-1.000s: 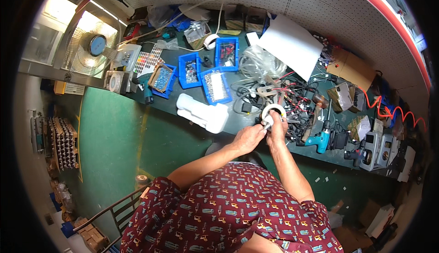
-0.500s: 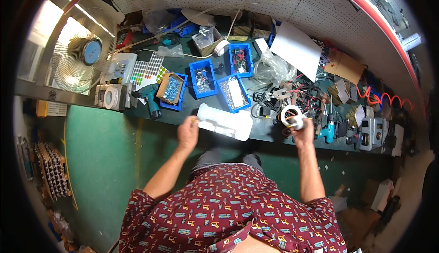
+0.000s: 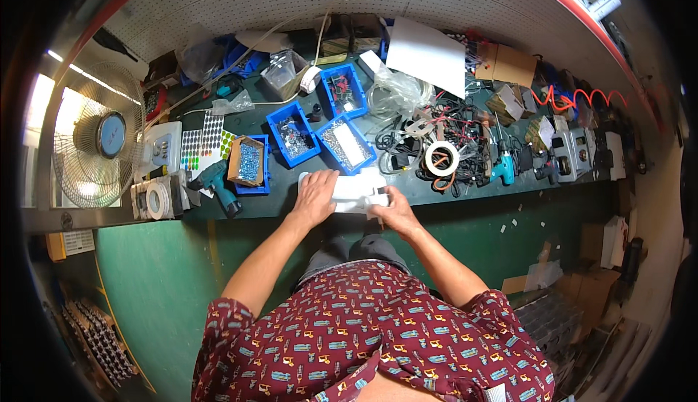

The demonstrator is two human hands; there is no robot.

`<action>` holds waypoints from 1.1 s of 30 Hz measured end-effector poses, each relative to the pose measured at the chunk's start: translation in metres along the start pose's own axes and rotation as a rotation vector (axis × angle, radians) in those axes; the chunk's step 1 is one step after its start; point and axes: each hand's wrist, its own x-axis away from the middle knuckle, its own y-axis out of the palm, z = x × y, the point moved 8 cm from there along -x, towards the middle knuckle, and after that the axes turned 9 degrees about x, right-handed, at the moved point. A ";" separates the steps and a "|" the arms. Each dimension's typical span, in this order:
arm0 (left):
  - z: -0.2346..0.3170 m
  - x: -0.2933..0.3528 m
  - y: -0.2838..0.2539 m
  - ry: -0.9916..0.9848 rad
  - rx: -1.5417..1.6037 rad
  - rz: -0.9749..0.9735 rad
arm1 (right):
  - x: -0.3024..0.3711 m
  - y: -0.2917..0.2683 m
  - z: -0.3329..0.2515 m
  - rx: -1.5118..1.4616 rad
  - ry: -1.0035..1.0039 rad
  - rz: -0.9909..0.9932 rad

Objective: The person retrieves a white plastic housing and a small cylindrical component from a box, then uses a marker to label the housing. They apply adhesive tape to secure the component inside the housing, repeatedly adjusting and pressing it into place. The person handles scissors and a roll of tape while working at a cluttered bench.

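Observation:
At the bench's front edge lies a long white plastic piece. My left hand rests across its left end, fingers over the top and thumb at the near side, gripping it. My right hand is closed at the right end, with thumb and fingers around a small white part that touches the long piece. Fingers hide much of where the two meet. Just beyond stand blue bins, one of small metal screws with a white block in it, another of metal bits.
A cardboard box of blue fasteners and a teal drill lie to the left. On the right are tangled cables, a white ring-shaped roll and another teal drill. A fan stands far left.
My right hand has come left from the cables with the small white part to the long piece. My left hand has shifted from the piece's left edge onto its top.

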 end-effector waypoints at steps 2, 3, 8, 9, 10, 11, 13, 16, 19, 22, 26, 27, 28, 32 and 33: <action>-0.032 -0.013 0.035 -0.113 -0.145 -0.251 | 0.008 -0.015 0.018 -0.142 0.072 0.038; -0.044 -0.019 0.051 -0.165 -0.212 -0.375 | 0.010 -0.027 0.030 -0.209 0.090 0.099; -0.037 -0.005 0.042 -0.075 -0.056 -0.392 | 0.027 -0.066 0.079 -0.552 0.171 0.237; -0.030 0.006 0.031 -0.093 0.003 -0.373 | 0.029 -0.072 0.085 -0.598 0.170 0.256; -0.025 0.019 0.017 -0.126 0.050 -0.332 | 0.031 -0.078 0.090 -0.604 0.194 0.261; -0.017 0.032 0.005 -0.161 0.098 -0.290 | 0.031 -0.084 0.093 -0.621 0.187 0.287; -0.019 0.067 -0.008 -0.529 0.191 -0.223 | 0.028 -0.091 0.098 -0.651 0.172 0.327; -0.027 0.121 0.005 -0.793 0.322 0.160 | 0.015 -0.089 0.102 -0.665 0.234 0.207; -0.025 0.141 0.042 -1.021 0.504 0.559 | -0.001 -0.081 0.108 -0.750 0.274 0.106; -0.032 0.134 0.098 -1.165 0.928 0.739 | -0.020 -0.072 0.108 -0.852 0.283 0.017; -0.018 0.097 0.141 -1.134 1.090 1.017 | -0.034 -0.065 0.103 -0.865 0.279 -0.008; -0.009 0.086 0.155 -1.277 1.269 1.025 | -0.037 -0.065 0.102 -0.859 0.269 -0.008; 0.011 0.063 0.146 -1.343 1.333 0.960 | -0.039 -0.067 0.103 -0.858 0.260 0.003; 0.008 0.052 0.177 -1.405 1.545 0.823 | -0.048 -0.054 0.098 -0.912 0.246 -0.069; 0.014 0.049 0.179 -1.394 1.590 0.800 | -0.050 -0.054 0.100 -0.899 0.238 -0.071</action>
